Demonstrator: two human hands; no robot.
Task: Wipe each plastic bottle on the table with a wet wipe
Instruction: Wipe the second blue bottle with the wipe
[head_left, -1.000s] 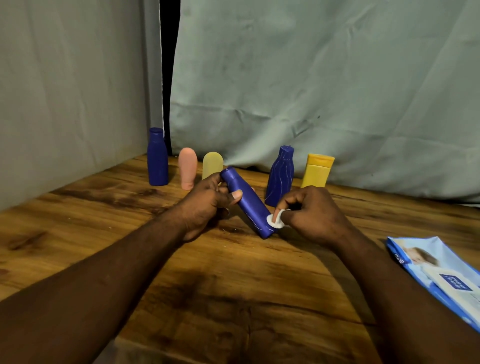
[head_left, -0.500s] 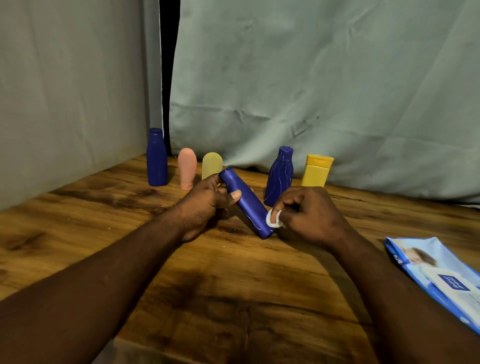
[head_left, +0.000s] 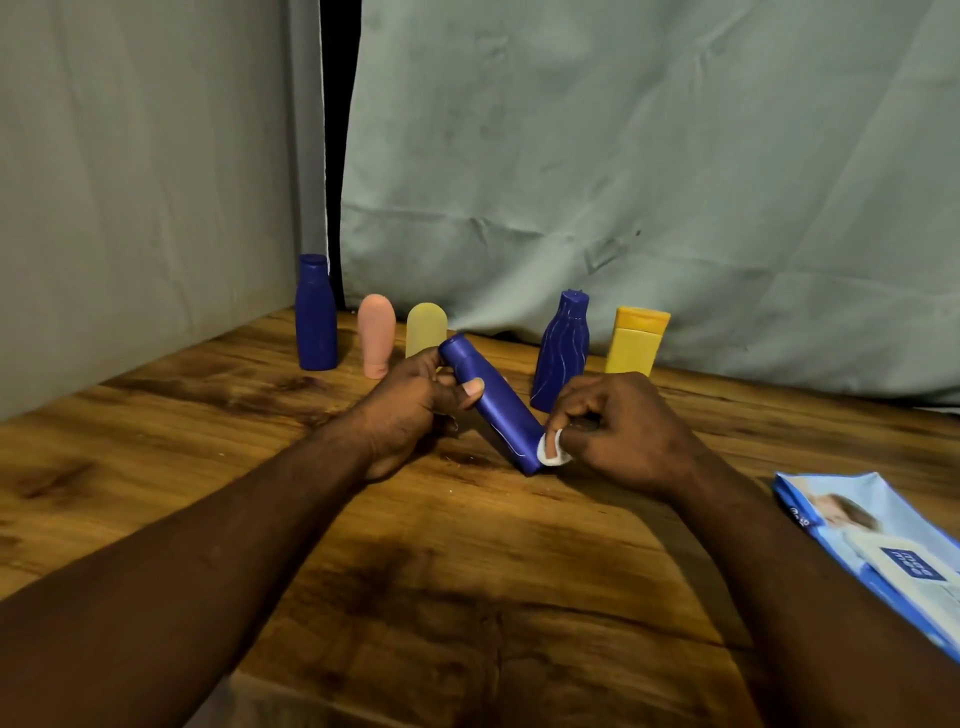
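Note:
My left hand (head_left: 415, 402) grips the upper end of a slim blue bottle (head_left: 496, 408), which slants down to the right above the table. My right hand (head_left: 618, 431) pinches a small wad of white wet wipe (head_left: 550, 449) against the bottle's lower end. Five more bottles stand in a row at the back: a dark blue one (head_left: 316, 314), a pink one (head_left: 376, 335), a pale yellow one (head_left: 426, 328) partly behind my left hand, a blue ribbed one (head_left: 563, 348) and a yellow one with an orange cap (head_left: 636, 340).
A blue pack of wet wipes (head_left: 878, 551) lies at the right edge of the wooden table (head_left: 467, 571). Grey cloth hangs behind the bottles and along the left side.
My right hand has shifted the wipe slightly at the lower end of the slim blue bottle. My left hand and the bottle have hardly moved.

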